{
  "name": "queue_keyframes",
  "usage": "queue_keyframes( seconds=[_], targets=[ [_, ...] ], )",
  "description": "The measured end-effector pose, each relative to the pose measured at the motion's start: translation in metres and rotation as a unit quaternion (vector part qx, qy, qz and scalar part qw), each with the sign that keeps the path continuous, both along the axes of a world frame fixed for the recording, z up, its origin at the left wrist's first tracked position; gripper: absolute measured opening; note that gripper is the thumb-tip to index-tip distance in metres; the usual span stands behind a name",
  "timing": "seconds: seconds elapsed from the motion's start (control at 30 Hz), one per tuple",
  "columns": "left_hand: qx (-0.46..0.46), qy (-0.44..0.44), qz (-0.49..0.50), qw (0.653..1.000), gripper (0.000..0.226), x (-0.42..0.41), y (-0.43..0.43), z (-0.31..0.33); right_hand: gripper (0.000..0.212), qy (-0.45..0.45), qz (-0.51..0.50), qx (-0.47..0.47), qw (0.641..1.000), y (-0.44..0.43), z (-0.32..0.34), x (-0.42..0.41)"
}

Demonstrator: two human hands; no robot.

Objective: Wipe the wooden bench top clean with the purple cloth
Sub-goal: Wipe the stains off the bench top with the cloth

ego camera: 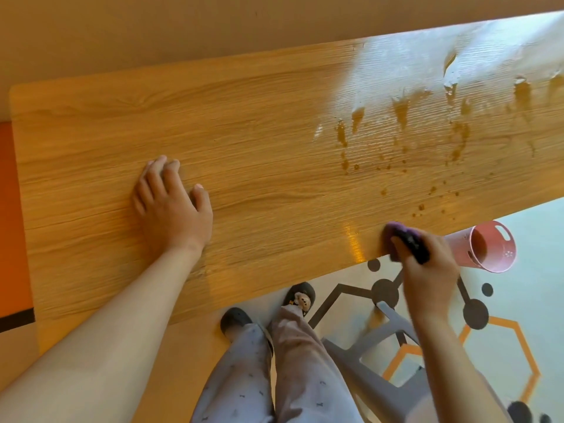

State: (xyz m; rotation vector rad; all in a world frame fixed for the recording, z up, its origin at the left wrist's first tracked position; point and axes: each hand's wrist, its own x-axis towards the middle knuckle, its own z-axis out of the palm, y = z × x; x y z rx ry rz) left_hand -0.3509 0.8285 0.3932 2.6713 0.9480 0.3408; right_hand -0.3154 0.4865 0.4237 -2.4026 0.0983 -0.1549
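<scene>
I am judging this job as partly done at best. My right grip (427,270) is curling round the cloth (393,235) and pressing it onto the tabletop (259,123) right at the near edge, just beside a pink bucket (491,248) that is showing below that edge. My left grip (172,206) is lying flat with fingers spread on the left part, holding nothing; I am taking it as a brace. That left part is looking dry and unmarked. Over on the right, brown drips (457,138) and specks are showing between the cloth and the far edge, and a wet sheen (412,65) is glaring near the far side. I am reckoning that whole stained stretch is waiting for the cloth.
</scene>
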Motion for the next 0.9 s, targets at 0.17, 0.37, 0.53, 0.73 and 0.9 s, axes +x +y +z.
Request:
queue_keyframes(
  seconds=[0.17, 0.37, 0.53, 0.73, 0.9],
  targets=[
    [0.005, -0.005, 0.003, 1.000, 0.047, 0.001, -0.001, 0.000, 0.023, 0.008, -0.094, -0.040, 0.995, -0.058, -0.002, 0.038],
    [0.013, -0.012, 0.005, 1.000, 0.046, 0.001, -0.001, 0.001, 0.025, 0.018, 0.021, -0.004, 1.000, 0.023, 0.001, -0.005],
    [0.014, -0.009, 0.009, 1.000, 0.046, 0.001, -0.001, 0.000, 0.026, 0.058, 0.212, 0.024, 0.975, 0.113, -0.004, -0.037],
    [0.021, -0.009, 0.015, 1.000, 0.046, 0.001, -0.002, -0.001, 0.020, 0.033, 0.150, 0.042, 0.987, 0.075, -0.004, 0.009],
    [0.021, -0.003, 0.018, 1.000, 0.046, 0.003, -0.004, 0.001, 0.021, 0.009, 0.035, -0.010, 0.999, -0.018, -0.003, 0.063]
  ],
)
